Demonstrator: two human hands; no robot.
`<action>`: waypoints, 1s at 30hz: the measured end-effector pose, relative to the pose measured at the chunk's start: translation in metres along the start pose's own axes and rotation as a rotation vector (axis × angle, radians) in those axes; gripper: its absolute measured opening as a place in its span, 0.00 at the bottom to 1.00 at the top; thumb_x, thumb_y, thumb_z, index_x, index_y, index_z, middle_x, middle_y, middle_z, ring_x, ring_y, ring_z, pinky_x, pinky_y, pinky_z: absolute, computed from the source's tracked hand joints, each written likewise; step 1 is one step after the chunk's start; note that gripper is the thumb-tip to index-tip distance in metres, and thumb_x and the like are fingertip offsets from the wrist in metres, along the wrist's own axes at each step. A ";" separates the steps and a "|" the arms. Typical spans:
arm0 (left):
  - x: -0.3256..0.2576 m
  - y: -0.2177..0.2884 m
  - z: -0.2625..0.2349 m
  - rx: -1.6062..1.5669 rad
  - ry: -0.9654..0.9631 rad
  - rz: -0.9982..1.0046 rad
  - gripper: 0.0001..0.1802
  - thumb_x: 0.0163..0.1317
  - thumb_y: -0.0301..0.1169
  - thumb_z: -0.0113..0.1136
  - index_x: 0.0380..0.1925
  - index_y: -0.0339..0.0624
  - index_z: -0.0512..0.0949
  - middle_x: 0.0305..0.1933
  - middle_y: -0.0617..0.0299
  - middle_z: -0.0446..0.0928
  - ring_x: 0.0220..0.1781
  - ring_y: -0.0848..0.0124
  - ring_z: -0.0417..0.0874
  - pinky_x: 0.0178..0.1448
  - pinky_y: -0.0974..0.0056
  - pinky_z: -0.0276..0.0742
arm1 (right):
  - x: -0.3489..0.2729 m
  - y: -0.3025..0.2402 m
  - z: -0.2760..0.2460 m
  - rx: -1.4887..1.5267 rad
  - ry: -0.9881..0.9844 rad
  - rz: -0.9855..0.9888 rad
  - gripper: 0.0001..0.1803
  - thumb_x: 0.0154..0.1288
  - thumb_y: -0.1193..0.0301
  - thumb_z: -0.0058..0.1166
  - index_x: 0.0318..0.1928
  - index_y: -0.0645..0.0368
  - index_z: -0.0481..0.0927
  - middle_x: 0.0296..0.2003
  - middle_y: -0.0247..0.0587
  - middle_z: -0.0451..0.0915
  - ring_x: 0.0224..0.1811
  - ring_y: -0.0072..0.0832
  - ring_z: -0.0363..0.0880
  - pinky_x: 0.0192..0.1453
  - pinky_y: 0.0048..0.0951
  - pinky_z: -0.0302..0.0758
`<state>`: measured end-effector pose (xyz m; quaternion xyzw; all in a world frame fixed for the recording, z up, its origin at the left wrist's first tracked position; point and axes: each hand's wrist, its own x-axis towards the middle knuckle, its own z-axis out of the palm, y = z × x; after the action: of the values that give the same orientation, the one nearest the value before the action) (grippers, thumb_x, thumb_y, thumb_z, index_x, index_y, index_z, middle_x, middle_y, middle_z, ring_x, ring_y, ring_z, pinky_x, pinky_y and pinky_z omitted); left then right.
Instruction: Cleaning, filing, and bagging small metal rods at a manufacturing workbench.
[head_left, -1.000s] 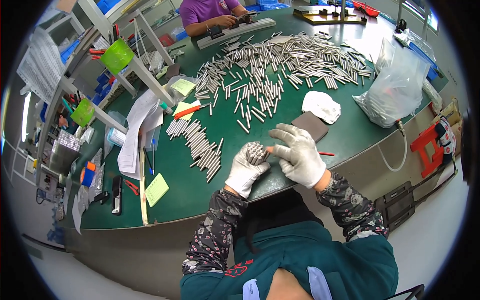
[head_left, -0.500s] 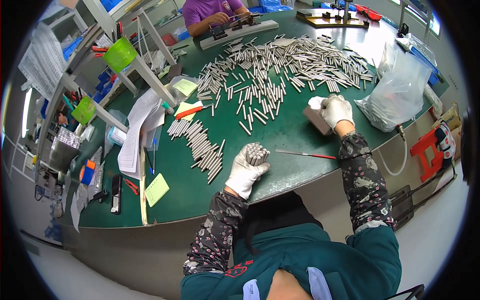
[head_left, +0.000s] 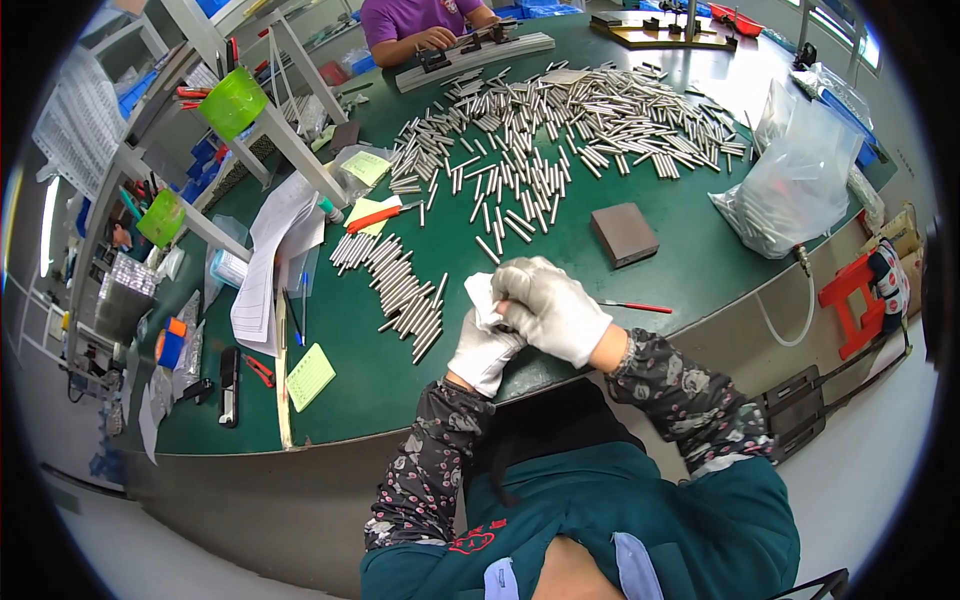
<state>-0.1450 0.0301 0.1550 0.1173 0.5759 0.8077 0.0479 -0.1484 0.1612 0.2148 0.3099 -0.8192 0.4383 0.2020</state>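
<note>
Pinching a white cloth (head_left: 481, 294) with the right hand (head_left: 550, 310), grip clamped on it right over the left hand (head_left: 484, 354) at the counter's (head_left: 700, 245) near edge. Can't make out what the left grip's doing, it's covered. Loose metal rods (head_left: 575, 102) pile up far side, a smaller rod batch (head_left: 400, 290) sits left, brown block (head_left: 624, 230) off right.

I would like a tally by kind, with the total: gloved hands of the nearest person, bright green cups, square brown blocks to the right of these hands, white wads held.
Left gloved hand and right gloved hand: 2
Bright green cups: 2
Square brown block: 1
White wad: 1
Total: 6
</note>
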 end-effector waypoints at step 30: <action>0.002 0.004 0.003 -0.063 -0.156 -0.176 0.32 0.41 0.09 0.57 0.51 0.38 0.66 0.51 0.62 0.72 0.53 0.73 0.73 0.57 0.69 0.70 | 0.000 0.027 -0.020 0.175 -0.192 0.216 0.06 0.47 0.75 0.52 0.27 0.61 0.70 0.21 0.32 0.67 0.25 0.19 0.64 0.31 0.21 0.66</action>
<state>-0.1462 0.0321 0.1602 0.1271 0.5527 0.8066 0.1668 -0.1659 0.1890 0.2099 0.2768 -0.8219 0.4957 0.0467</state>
